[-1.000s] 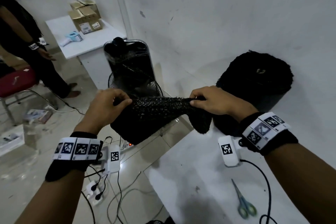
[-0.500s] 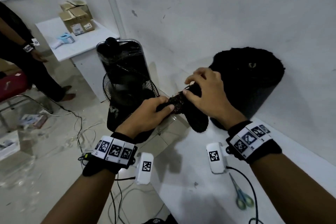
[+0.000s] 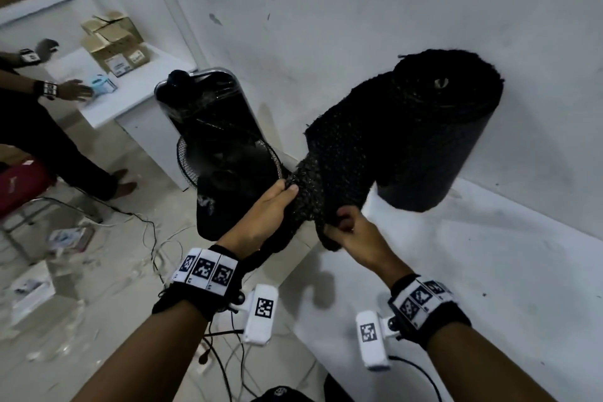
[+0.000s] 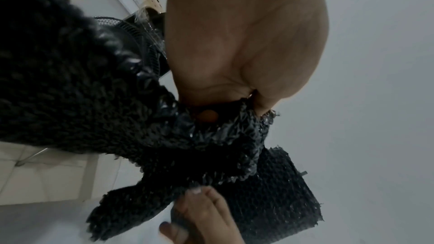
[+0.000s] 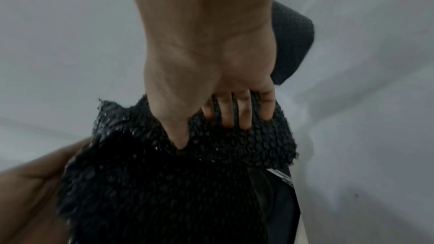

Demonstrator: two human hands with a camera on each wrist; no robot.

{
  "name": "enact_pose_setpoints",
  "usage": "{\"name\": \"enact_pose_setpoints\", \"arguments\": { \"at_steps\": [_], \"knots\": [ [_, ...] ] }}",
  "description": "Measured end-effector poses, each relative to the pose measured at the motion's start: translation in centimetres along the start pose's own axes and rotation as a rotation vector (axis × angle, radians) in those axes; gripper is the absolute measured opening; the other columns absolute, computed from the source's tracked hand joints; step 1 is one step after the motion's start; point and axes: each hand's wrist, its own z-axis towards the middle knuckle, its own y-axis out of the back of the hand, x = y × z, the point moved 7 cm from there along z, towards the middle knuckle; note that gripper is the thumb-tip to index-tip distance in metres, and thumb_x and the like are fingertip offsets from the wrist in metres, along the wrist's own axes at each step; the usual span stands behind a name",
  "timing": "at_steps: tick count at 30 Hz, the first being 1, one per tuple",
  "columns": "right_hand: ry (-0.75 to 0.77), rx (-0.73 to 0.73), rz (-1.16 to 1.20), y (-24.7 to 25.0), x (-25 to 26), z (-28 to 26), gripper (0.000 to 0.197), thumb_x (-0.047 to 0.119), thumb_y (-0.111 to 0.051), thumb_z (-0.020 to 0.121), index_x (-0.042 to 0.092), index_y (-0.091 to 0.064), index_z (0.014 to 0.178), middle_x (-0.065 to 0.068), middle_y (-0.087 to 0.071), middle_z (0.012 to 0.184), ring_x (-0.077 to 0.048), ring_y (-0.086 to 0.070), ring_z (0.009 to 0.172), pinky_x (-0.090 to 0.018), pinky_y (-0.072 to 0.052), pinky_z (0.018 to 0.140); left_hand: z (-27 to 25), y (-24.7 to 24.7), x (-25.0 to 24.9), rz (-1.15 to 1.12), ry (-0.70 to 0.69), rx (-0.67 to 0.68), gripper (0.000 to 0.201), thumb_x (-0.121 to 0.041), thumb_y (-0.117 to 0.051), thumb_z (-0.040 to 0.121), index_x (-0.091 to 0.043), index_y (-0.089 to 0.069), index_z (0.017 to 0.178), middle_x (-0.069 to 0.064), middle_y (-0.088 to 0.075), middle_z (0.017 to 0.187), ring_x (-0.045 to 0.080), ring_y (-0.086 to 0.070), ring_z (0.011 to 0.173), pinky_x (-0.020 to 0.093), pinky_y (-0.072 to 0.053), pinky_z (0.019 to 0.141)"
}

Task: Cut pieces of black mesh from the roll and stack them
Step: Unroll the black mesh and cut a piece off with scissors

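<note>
Dim, flat indoor light; my arms cast soft shadows on the white tabletop [image 3: 489, 271]. Wrist views blurred, edges bowed.

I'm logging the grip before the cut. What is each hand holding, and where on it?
Both hold the black mesh pulled off the roll: the left hand pinches its bunched free end, the right hand grips the edge beside it.

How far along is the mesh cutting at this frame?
Early on. Done: no cut pieces or stack are in view. In hand: the left hand and right hand both grip the loose end of black mesh, still joined to the roll on the white table. Left: cutting and stacking; no scissors are visible.
</note>
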Motion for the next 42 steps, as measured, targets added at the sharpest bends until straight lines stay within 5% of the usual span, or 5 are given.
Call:
{"name": "enact_pose_setpoints", "arguments": {
  "at_steps": [5,10,22,36,42],
  "knots": [
    [0.164,0.015,0.173,-1.3,2.3,-0.6,0.036,0.028,-0.068,0.090,0.033,-0.055,0.122,0.006,-0.058,0.125,-0.010,-0.054,0.118,-0.023,-0.038,0.097,0.6,0.6,1.0,-0.028,0.038,-0.061,0.017,-0.021,-0.044,0.106,-0.028,-0.060,0.102,-0.012,-0.067,0.107,-0.001,-0.064,0.095,0.020,-0.049,0.084],
    [0.300,0.006,-0.104,-1.6,3.5,-0.7,0.042,0.059,-0.062,0.081,0.035,-0.060,0.115,0.011,-0.058,0.117,-0.015,-0.052,0.113,-0.030,-0.042,0.095,0.8,2.3,1.0,-0.131,0.079,-0.117,0.052,-0.036,-0.050,0.103,-0.017,-0.039,0.151,0.002,-0.054,0.146,0.020,-0.058,0.127,0.044,-0.045,0.108],
    [0.503,-0.109,-0.586,3.9,11.3,-0.8,0.017,0.039,-0.060,0.091,0.030,-0.062,0.105,0.010,-0.061,0.107,-0.019,-0.042,0.113,-0.040,-0.031,0.096,0.2,1.5,0.6,0.533,-0.069,0.120,0.020,-0.014,-0.070,0.093,-0.018,-0.066,0.112,-0.003,-0.073,0.103,0.009,-0.069,0.096,0.021,-0.054,0.080],
    [-0.069,-0.429,0.458,4.3,-5.9,-7.3,0.060,0.073,-0.067,0.075,0.030,-0.042,0.109,0.001,-0.058,0.108,-0.020,-0.060,0.096,-0.038,-0.051,0.082,0.9,1.4,3.0,-0.006,0.159,-0.084,0.019,-0.012,-0.050,0.102,-0.017,-0.066,0.112,-0.003,-0.077,0.102,0.015,-0.072,0.092,0.034,-0.056,0.081],
    [-0.117,-0.285,0.747,3.4,-7.0,-7.1,0.020,0.010,-0.069,0.091,0.014,-0.063,0.110,-0.007,-0.076,0.099,-0.026,-0.070,0.095,-0.038,-0.056,0.080,1.1,1.6,4.3,0.053,0.158,-0.072,0.026,-0.017,-0.056,0.101,-0.018,-0.061,0.126,-0.001,-0.072,0.118,0.016,-0.070,0.102,0.032,-0.055,0.076]
  ]
}}
